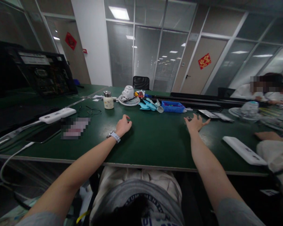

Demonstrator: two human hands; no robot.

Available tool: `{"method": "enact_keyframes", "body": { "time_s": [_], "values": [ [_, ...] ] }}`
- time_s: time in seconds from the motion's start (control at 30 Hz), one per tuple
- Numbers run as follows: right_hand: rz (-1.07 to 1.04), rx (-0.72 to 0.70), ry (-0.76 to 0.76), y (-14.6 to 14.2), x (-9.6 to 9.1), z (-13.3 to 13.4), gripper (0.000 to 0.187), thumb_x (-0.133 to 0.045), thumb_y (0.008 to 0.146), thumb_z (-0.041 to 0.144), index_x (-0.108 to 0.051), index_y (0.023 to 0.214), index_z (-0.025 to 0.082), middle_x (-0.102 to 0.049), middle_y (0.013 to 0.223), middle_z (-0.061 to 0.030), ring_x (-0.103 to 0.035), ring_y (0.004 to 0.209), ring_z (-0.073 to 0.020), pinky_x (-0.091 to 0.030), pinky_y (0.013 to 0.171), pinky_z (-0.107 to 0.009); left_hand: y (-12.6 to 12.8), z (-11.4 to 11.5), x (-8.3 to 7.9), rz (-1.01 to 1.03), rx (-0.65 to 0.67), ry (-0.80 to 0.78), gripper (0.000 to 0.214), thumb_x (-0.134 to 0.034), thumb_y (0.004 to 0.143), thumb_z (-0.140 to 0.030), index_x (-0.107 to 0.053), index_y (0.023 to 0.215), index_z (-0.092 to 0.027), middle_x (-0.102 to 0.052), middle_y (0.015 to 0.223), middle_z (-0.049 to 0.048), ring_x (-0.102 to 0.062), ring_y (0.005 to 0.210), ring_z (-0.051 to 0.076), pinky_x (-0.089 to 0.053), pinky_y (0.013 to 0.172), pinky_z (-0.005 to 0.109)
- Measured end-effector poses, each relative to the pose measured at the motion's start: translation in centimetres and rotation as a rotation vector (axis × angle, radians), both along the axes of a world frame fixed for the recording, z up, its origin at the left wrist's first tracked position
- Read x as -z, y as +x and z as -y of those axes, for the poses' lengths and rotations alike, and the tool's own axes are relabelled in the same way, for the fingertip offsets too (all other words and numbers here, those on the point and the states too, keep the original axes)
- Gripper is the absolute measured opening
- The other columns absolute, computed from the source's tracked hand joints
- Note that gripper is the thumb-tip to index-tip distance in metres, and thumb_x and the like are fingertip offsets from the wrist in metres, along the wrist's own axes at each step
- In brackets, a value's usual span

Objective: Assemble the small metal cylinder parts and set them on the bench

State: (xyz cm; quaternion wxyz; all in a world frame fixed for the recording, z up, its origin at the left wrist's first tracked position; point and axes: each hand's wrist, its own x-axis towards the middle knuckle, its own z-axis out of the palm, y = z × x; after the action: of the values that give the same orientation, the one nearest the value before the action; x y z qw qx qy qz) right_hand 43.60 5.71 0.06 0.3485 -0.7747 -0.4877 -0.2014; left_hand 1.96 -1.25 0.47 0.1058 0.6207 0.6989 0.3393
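My left hand (124,125) is low over the green table (153,141), its fingers loosely curled, thumb and forefinger apart, with nothing seen in it. A watch (114,137) is on that wrist. Further right, my right hand (194,123) reaches forward with its outer fingers spread. Between its thumb and forefinger shows a small dark, metallic-looking round part (189,118), too small to name. Beyond the hands are light-blue fan blades (149,105), a blue plastic basket (173,106) with small items inside, and a white fan (128,95) with its round grille.
A patterned flask (108,101) stands at the back left. White power strips lie left (58,115) and right (244,150); a phone (43,132) and cables are on the left. An opened computer case (46,73) stands far left. A co-worker's sleeve (274,153) rests at the right.
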Motion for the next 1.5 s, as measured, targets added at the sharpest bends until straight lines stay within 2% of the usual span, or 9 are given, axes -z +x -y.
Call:
{"method": "enact_keyframes", "body": {
  "time_s": [0.13, 0.23, 0.37, 0.47, 0.57, 0.67, 0.97, 1.27, 1.5],
  "values": [
    [-0.023, -0.029, 0.030, -0.4, -0.3, 0.2, 0.058, -0.063, 0.078, 0.043, -0.050, 0.127, 0.014, -0.064, 0.108, -0.0177, -0.047, 0.116, -0.0292, -0.007, 0.103, -0.058, 0.0, -0.1, 0.1, 0.000, 0.027, 0.019, 0.027, -0.053, 0.081, -0.028, -0.051, 0.108, -0.023, -0.072, 0.088, 0.0061, -0.067, 0.083, 0.023, -0.047, 0.071, 0.031],
    [0.003, -0.189, 0.036, -2.9, -0.7, 0.8, 0.057, -0.062, 0.077, 0.046, -0.051, 0.124, 0.015, -0.069, 0.096, -0.0129, -0.049, 0.113, -0.0287, -0.009, 0.103, -0.056, 0.2, -0.2, 0.3, 0.019, 0.097, 0.060, 0.026, -0.054, 0.083, -0.032, -0.050, 0.108, -0.023, -0.072, 0.088, 0.0049, -0.067, 0.080, 0.021, -0.047, 0.070, 0.030],
    [-0.035, -0.526, 0.100, -9.6, -1.3, 2.1, 0.047, -0.060, 0.077, 0.052, -0.059, 0.110, 0.018, -0.071, 0.092, -0.0098, -0.055, 0.109, -0.0270, -0.014, 0.104, -0.051, 0.7, 0.2, 0.1, 0.062, 0.222, 0.173, 0.027, -0.055, 0.085, -0.036, -0.050, 0.107, -0.022, -0.071, 0.087, 0.0040, -0.067, 0.078, 0.019, -0.048, 0.072, 0.031],
    [-0.144, -0.770, 0.132, -15.4, -1.4, 3.8, 0.052, -0.062, 0.076, 0.052, -0.056, 0.117, 0.021, -0.072, 0.084, -0.0049, -0.060, 0.103, -0.0254, -0.019, 0.102, -0.048, 1.2, 1.0, -0.7, 0.077, 0.244, 0.290, 0.025, -0.057, 0.085, -0.037, -0.052, 0.103, -0.021, -0.071, 0.093, 0.0048, -0.065, 0.091, 0.019, -0.048, 0.082, 0.033],
    [-0.249, -0.932, 0.111, -19.9, -1.1, 5.7, 0.057, -0.065, 0.075, 0.048, -0.052, 0.124, 0.022, -0.072, 0.079, -0.0024, -0.063, 0.101, -0.0247, -0.025, 0.100, -0.046, 1.7, 1.8, -1.7, 0.111, 0.277, 0.371, 0.023, -0.058, 0.085, -0.039, -0.053, 0.098, -0.021, -0.068, 0.105, 0.0068, -0.063, 0.102, 0.020, -0.046, 0.090, 0.035],
    [-0.268, -1.043, 0.071, -22.3, -0.6, 7.1, 0.063, -0.068, 0.072, 0.045, -0.048, 0.128, 0.023, -0.073, 0.079, -0.0004, -0.064, 0.101, -0.0233, -0.027, 0.100, -0.044, 2.0, 2.3, -2.2, 0.188, 0.352, 0.393, 0.027, -0.061, 0.083, -0.037, -0.051, 0.101, -0.020, -0.068, 0.103, 0.0067, -0.064, 0.101, 0.020, -0.047, 0.090, 0.034],
    [-0.189, -1.128, 0.051, -22.7, 0.0, 8.0, 0.056, -0.071, 0.072, 0.043, -0.054, 0.122, 0.024, -0.072, 0.090, -0.0020, -0.064, 0.099, -0.0230, -0.031, 0.098, -0.042, 2.3, 2.2, -1.7, 0.191, 0.487, 0.353, 0.031, -0.069, 0.076, -0.028, -0.051, 0.101, -0.020, -0.068, 0.098, 0.0042, -0.069, 0.091, 0.018, -0.051, 0.081, 0.029],
    [-0.212, -1.146, 0.034, -22.6, 0.2, 8.2, 0.058, -0.072, 0.071, 0.037, -0.051, 0.123, 0.024, -0.071, 0.086, 0.0006, -0.063, 0.099, -0.0232, -0.033, 0.097, -0.041, 2.7, 2.7, -2.0, 0.107, 0.461, 0.396, 0.023, -0.064, 0.080, -0.025, -0.051, 0.098, -0.021, -0.071, 0.094, 0.0036, -0.068, 0.091, 0.018, -0.048, 0.087, 0.032],
    [-0.225, -1.142, 0.002, -22.7, 0.0, 8.5, 0.058, -0.071, 0.071, 0.037, -0.051, 0.123, 0.024, -0.070, 0.089, 0.0005, -0.064, 0.097, -0.0227, -0.035, 0.096, -0.040, 3.0, 2.4, -1.4, 0.109, 0.411, 0.463, 0.022, -0.062, 0.080, -0.022, -0.044, 0.092, -0.021, -0.069, 0.089, 0.0022, -0.067, 0.084, 0.016, -0.048, 0.080, 0.029]
  ]
}}
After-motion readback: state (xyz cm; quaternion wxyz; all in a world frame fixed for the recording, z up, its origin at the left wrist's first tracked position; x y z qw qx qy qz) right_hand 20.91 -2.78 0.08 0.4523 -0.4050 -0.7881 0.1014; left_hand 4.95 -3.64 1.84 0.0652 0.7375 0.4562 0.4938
